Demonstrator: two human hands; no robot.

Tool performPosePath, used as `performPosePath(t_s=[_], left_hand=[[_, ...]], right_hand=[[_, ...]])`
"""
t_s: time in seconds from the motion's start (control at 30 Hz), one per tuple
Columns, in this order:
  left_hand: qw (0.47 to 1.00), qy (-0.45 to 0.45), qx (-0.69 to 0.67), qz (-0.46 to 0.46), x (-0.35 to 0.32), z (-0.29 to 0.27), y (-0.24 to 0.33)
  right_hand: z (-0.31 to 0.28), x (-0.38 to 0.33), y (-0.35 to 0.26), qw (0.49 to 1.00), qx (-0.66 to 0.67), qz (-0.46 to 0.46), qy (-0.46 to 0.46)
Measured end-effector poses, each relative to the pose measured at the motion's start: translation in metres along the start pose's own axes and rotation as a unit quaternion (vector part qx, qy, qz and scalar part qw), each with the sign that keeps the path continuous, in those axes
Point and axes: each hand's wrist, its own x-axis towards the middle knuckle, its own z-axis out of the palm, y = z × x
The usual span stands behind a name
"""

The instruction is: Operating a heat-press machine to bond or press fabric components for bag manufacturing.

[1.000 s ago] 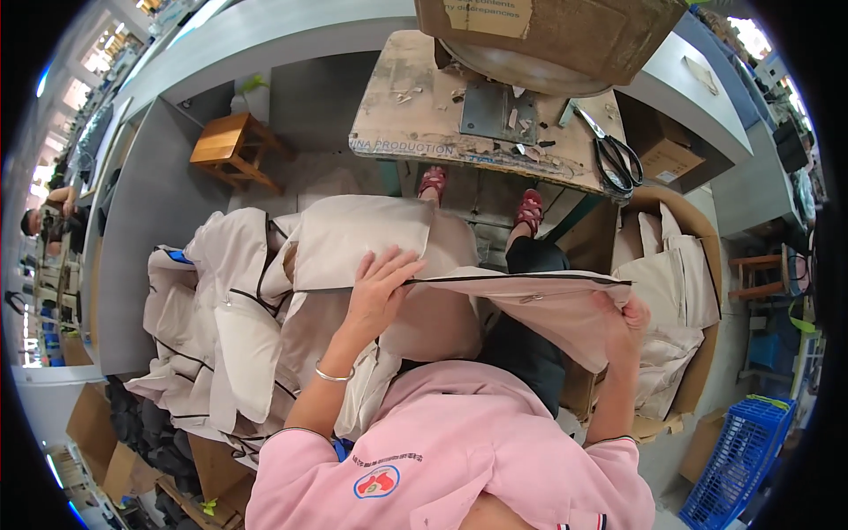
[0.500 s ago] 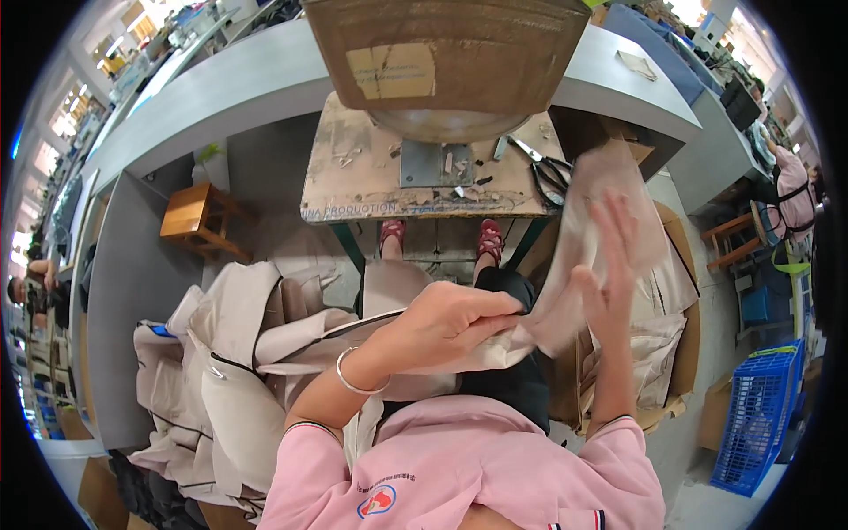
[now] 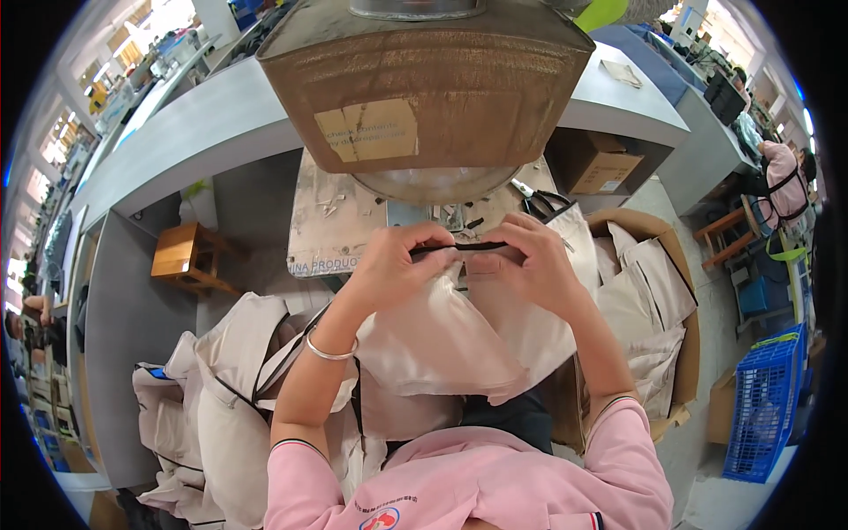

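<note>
A beige fabric piece (image 3: 433, 340) with a black strip along its upper edge hangs between my hands over my lap. My left hand (image 3: 389, 269) pinches the strip at its left part, thumb below and fingers above. Close beside it, my right hand (image 3: 534, 265) grips the same strip farther right. A black-edged corner of the cloth sticks out past my right hand. Behind the hands, scissors (image 3: 541, 201) with black handles lie on the low worktable (image 3: 322, 243), partly hidden. More beige fabric pieces (image 3: 243, 424) with black edging are heaped at my left.
A large brown boxy container (image 3: 442, 106) with a paper label blocks the view of the table's middle. At right stands an open carton (image 3: 685, 353) full of beige pieces. A blue plastic crate (image 3: 764, 411) and a wooden stool (image 3: 181, 256) are farther out. Another person (image 3: 782, 181) sits far right.
My right hand has come in from the right, and both hands now meet at the black-stripped edge. The fabric has swung from the right to hang in front of me. My head view has shifted.
</note>
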Motion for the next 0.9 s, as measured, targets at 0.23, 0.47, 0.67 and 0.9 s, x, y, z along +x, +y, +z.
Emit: performPosePath(t_s=[0.23, 0.47, 0.67, 0.9], left_hand=[[0.997, 0.035, -0.069, 0.018, 0.026, -0.013, -0.035], [0.987, 0.052, -0.149, -0.028, 0.036, -0.020, -0.045], [0.985, 0.072, -0.136, -0.079, 0.038, -0.022, -0.040], [0.978, 0.101, -0.157, -0.097, 0.037, -0.025, -0.040]], right_hand=[[0.019, 0.041, 0.032, 0.998, 0.037, 0.044, -0.038], [0.035, 0.057, 0.048, 0.985, 0.164, 0.051, -0.016], [0.035, 0.061, 0.046, 0.987, 0.152, 0.045, -0.015], [0.033, 0.064, 0.042, 0.984, 0.169, 0.054, -0.001]])
